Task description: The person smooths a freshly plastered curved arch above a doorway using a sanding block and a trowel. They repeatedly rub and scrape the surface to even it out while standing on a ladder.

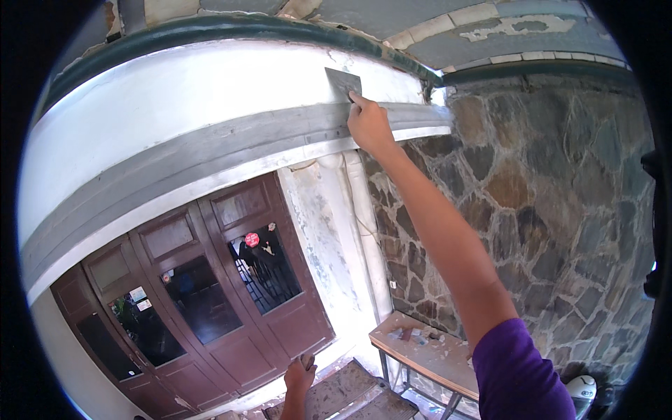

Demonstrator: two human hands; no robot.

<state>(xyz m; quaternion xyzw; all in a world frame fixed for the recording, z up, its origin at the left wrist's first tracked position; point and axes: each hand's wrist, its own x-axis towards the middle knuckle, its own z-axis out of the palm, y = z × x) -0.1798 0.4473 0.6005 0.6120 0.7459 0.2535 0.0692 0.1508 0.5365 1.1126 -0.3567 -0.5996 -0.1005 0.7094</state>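
Observation:
My right hand (372,127) is raised on an outstretched arm and closed around a scraper. Its wide, flat grey blade (343,80) lies against or very close to the white wall band (238,78), above the grey ledge (259,131); the handle is hidden in my fist. Low in the middle, my left hand (299,381) is closed on a small brown object (308,361). Only its top end shows, so I cannot tell its kind.
Brown panelled doors (231,336) with glass panes stand at the left. A stone wall (553,182) fills the right. Below my right arm is a bench (420,346) with loose debris on it. A dark green pipe (210,29) runs along the ceiling.

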